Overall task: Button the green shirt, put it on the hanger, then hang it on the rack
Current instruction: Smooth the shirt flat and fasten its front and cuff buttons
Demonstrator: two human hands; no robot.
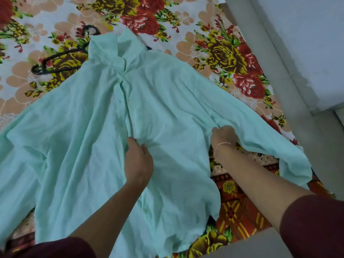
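Green shirt point(167, 94) lies spread flat, front up, on floral bedsheet point(214, 25). Collar point(109, 47) is at the far end, hem toward the person. Both shirt sleeves are splayed out to the sides. Placket point(126, 101) runs down the shirt's centre from the collar; buttons too small to make out, so can't tell which are done.

Black hanger point(55, 60) lies on the sheet just beside the collar, on shirt's L side as viewed. Its near end is tucked under collar/shoulder fabric, hook past the collar's far edge.

Left hand point(138, 161) is on the shirt front at the lower end of the placket. Fingers are narrow, thumb and forefinger closed together w/ a small bunch of cloth pinched between them; creases radiate from that spot.

Right hand point(223, 136) is at shirt's R side where sleeve meets body. Fingers are curled in, gripping a fold of fabric; fingertips are hidden in the cloth. Thin pink thread bracelet point(222, 145) on that wrist.

Maroon cuffs point(314, 226) show on both forearms near the shirt's hem. Grey floor point(279, 43) lies beyond the sheet edge, R of shirt.
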